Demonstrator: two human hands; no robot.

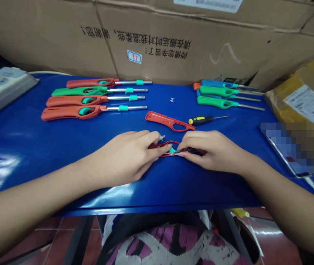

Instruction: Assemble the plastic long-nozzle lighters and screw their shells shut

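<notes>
An opened red gas lighter [169, 155] lies on the blue table in front of me, its teal trigger [172, 149] and thin wires showing inside the casing. My left hand [131, 154] is closed over its left end, the index fingertip pressing near the trigger. From the other side, my right hand [214, 150] pinches the part just right of the trigger; what exactly lies between those fingertips is hidden. A small pale metal piece [161, 138] shows beside my left fingers. Just beyond my hands rests a loose red casing half [161, 119], with a black-and-yellow screwdriver [201, 120] touching or close to it.
Several red and green lighters [72, 112] lie in a row at the back left. More green and blue ones [214, 102] are at the back right. A cardboard box [146, 22] stands behind, a taped parcel [306, 99] and phone [281, 151] right, a power strip [5, 88] left.
</notes>
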